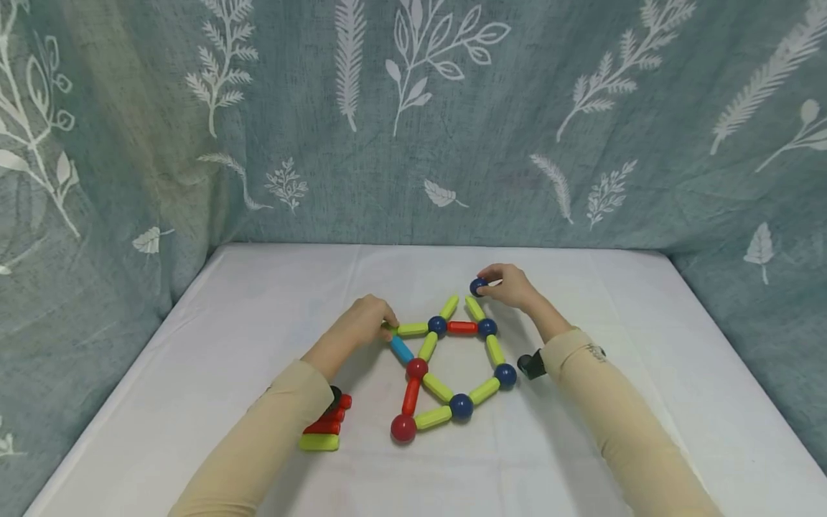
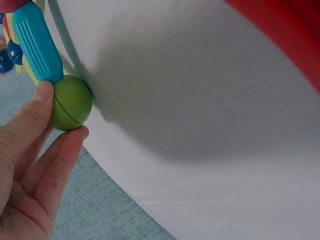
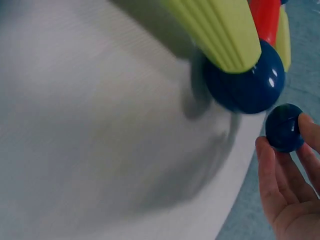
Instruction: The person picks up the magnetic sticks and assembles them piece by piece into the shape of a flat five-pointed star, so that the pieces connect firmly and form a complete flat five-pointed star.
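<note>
Between the thumb and fingers of my left hand is a green ball, mostly hidden in the head view. A blue rod and a yellow-green rod meet at that ball. My right hand pinches a dark blue ball at the far side of the structure. Just short of it, two yellow-green rods lean towards each other, their far ends apart. A red rod joins the dark blue balls at their near ends.
Nearer to me, the structure goes on through red balls, dark blue balls and more rods on a white table. Loose red rods and a yellow-green rod lie by my left forearm. A patterned curtain hangs behind.
</note>
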The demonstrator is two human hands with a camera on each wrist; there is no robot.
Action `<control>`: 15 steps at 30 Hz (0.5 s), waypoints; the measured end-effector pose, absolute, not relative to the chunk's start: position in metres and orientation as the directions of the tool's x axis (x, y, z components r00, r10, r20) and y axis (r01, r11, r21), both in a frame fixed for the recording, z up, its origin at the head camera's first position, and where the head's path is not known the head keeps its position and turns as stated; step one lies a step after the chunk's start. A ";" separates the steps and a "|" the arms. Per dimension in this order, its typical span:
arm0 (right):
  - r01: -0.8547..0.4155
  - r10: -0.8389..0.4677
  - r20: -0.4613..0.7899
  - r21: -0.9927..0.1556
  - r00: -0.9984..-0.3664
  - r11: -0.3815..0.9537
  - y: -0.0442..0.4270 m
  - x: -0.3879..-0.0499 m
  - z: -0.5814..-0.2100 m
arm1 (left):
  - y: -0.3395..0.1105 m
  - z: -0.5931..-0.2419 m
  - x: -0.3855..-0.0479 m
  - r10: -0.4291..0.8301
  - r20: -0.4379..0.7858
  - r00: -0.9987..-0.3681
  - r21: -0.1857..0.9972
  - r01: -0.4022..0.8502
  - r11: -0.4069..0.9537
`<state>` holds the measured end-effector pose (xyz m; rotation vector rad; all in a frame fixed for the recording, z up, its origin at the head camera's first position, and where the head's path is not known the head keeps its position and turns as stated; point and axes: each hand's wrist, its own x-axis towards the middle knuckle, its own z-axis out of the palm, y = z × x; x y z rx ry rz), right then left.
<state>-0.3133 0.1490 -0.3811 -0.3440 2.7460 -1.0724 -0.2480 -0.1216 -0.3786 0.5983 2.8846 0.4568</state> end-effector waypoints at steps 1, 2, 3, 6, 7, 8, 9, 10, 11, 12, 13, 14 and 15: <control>-0.151 -0.277 -0.076 -0.686 -0.958 0.712 0.146 -0.316 -0.381 | -0.122 -0.378 -0.248 0.412 -0.092 -0.906 0.325 0.364 0.873; -0.146 -0.276 -0.081 -0.689 -0.958 0.710 0.143 -0.318 -0.382 | -0.122 -0.377 -0.248 0.418 -0.089 -0.904 0.322 0.371 0.871; -0.142 -0.277 -0.087 -0.691 -0.957 0.709 0.140 -0.320 -0.382 | -0.122 -0.377 -0.249 0.422 -0.089 -0.902 0.319 0.376 0.870; -0.131 -0.293 -0.121 -0.692 -0.948 0.710 0.131 -0.322 -0.381 | -0.122 -0.377 -0.249 0.425 -0.098 -0.900 0.315 0.377 0.871; -0.124 -0.298 -0.138 -0.692 -0.945 0.711 0.129 -0.322 -0.381 | -0.122 -0.378 -0.249 0.426 -0.099 -0.899 0.314 0.378 0.871; -0.116 -0.304 -0.156 -0.693 -0.940 0.712 0.127 -0.322 -0.381 | -0.122 -0.378 -0.249 0.426 -0.099 -0.899 0.313 0.378 0.871; -0.110 -0.310 -0.172 -0.691 -0.935 0.715 0.126 -0.322 -0.381 | -0.122 -0.378 -0.250 0.426 -0.098 -0.899 0.313 0.378 0.871; -0.104 -0.316 -0.187 -0.691 -0.930 0.716 0.125 -0.322 -0.381 | -0.122 -0.379 -0.250 0.426 -0.096 -0.900 0.313 0.378 0.871; -0.102 -0.322 -0.199 -0.689 -0.926 0.718 0.123 -0.321 -0.381 | -0.121 -0.379 -0.250 0.425 -0.094 -0.900 0.315 0.378 0.870; -0.103 -0.329 -0.208 -0.686 -0.921 0.720 0.122 -0.321 -0.381 | -0.121 -0.378 -0.250 0.424 -0.092 -0.901 0.319 0.377 0.870; -0.104 -0.336 -0.215 -0.684 -0.917 0.722 0.122 -0.321 -0.381 | -0.122 -0.378 -0.250 0.424 -0.091 -0.901 0.320 0.377 0.869; -0.103 -0.341 -0.225 -0.682 -0.913 0.724 0.121 -0.322 -0.381 | -0.122 -0.378 -0.249 0.423 -0.091 -0.902 0.323 0.375 0.869; -0.105 -0.345 -0.232 -0.675 -0.909 0.730 0.121 -0.322 -0.380 | -0.122 -0.378 -0.249 0.422 -0.092 -0.902 0.324 0.373 0.869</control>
